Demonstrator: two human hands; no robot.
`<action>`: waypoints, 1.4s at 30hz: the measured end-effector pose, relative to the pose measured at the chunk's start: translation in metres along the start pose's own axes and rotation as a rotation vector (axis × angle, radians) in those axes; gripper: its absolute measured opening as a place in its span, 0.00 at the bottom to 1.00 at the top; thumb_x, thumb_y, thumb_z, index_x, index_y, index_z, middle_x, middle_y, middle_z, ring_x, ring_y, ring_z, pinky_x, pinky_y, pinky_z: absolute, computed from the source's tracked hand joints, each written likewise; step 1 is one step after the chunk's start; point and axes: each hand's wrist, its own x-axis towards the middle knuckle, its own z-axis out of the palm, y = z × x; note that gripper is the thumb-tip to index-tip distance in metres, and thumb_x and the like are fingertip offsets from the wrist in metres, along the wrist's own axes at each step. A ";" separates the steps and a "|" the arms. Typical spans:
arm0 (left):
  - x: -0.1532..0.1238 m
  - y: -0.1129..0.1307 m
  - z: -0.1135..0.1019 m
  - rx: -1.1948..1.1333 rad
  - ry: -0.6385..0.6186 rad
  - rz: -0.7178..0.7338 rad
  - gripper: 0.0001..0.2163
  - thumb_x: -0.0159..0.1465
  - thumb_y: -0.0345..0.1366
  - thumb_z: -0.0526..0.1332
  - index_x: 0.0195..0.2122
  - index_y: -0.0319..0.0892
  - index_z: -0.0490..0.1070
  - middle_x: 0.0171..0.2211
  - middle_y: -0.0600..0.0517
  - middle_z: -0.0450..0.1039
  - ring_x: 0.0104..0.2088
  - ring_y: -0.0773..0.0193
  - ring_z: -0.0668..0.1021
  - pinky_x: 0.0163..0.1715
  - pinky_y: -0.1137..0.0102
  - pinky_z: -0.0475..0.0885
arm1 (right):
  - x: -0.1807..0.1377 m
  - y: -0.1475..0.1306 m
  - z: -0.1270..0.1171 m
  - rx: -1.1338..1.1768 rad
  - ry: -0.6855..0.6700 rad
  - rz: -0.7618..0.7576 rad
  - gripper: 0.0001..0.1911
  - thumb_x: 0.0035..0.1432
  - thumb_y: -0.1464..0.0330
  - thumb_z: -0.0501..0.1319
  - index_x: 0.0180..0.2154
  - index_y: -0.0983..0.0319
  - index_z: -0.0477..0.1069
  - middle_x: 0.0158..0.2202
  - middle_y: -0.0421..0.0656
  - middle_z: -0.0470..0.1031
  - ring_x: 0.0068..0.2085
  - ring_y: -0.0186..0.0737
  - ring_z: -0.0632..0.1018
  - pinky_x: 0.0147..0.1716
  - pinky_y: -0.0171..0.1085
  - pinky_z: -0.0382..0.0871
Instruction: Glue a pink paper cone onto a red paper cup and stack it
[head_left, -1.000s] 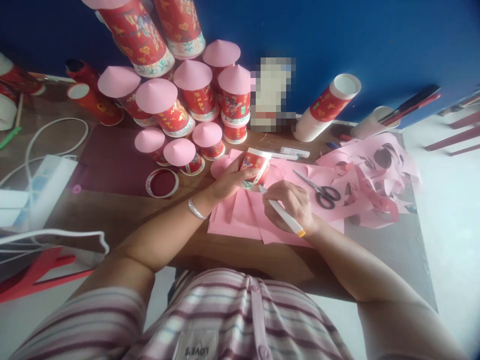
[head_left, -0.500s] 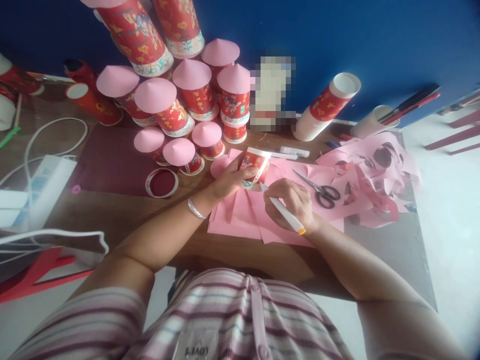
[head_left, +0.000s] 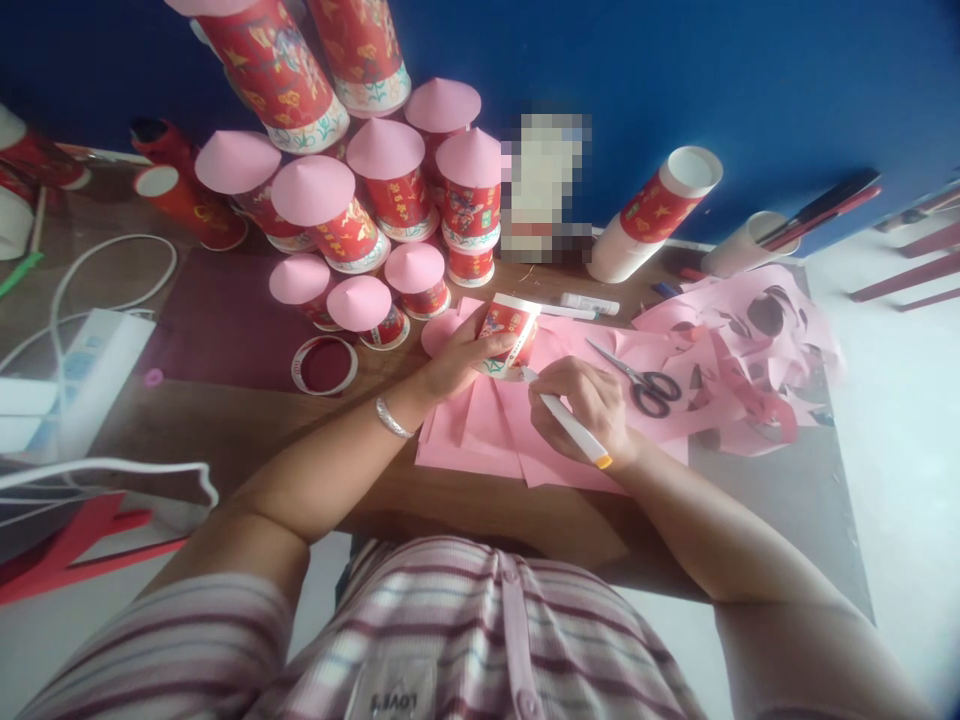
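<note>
My left hand (head_left: 459, 362) is wrapped round a small red patterned paper cup (head_left: 511, 333) that stands upside down on pink paper sheets (head_left: 487, 430). My right hand (head_left: 589, 405) grips a white pen with an orange end (head_left: 570, 425), its tip touching the paper at the cup's rim. A silver bracelet (head_left: 393, 419) circles my left wrist.
Several red cups topped with pink paper cones (head_left: 352, 215) are stacked at the back. Black-handled scissors (head_left: 641, 382) lie on the pink paper right of my hands, beside a heap of pink offcuts (head_left: 750, 350). A glue stick (head_left: 589, 304), a red lid (head_left: 324, 365) and a power strip (head_left: 97, 375) lie nearby.
The pen tip has crept slightly along the cup's rim. Little else has moved.
</note>
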 end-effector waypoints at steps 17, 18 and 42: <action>0.000 0.001 0.001 0.025 0.020 0.010 0.17 0.60 0.45 0.73 0.44 0.43 0.72 0.35 0.52 0.73 0.35 0.60 0.77 0.40 0.62 0.72 | 0.000 -0.003 0.000 0.036 -0.016 -0.002 0.14 0.59 0.79 0.60 0.43 0.57 0.66 0.30 0.38 0.74 0.28 0.38 0.76 0.27 0.36 0.72; 0.000 0.001 0.001 0.024 0.020 0.012 0.17 0.60 0.45 0.73 0.44 0.43 0.73 0.35 0.52 0.74 0.35 0.60 0.77 0.40 0.62 0.72 | 0.000 -0.003 0.000 0.037 -0.016 -0.003 0.14 0.59 0.79 0.60 0.43 0.57 0.66 0.30 0.38 0.74 0.28 0.38 0.76 0.27 0.36 0.72; 0.000 -0.002 -0.001 0.006 0.020 0.019 0.17 0.60 0.45 0.73 0.45 0.43 0.73 0.35 0.52 0.75 0.35 0.61 0.79 0.40 0.64 0.75 | 0.002 -0.004 -0.001 0.027 -0.029 -0.015 0.14 0.59 0.79 0.59 0.42 0.57 0.65 0.29 0.37 0.73 0.27 0.37 0.75 0.26 0.36 0.71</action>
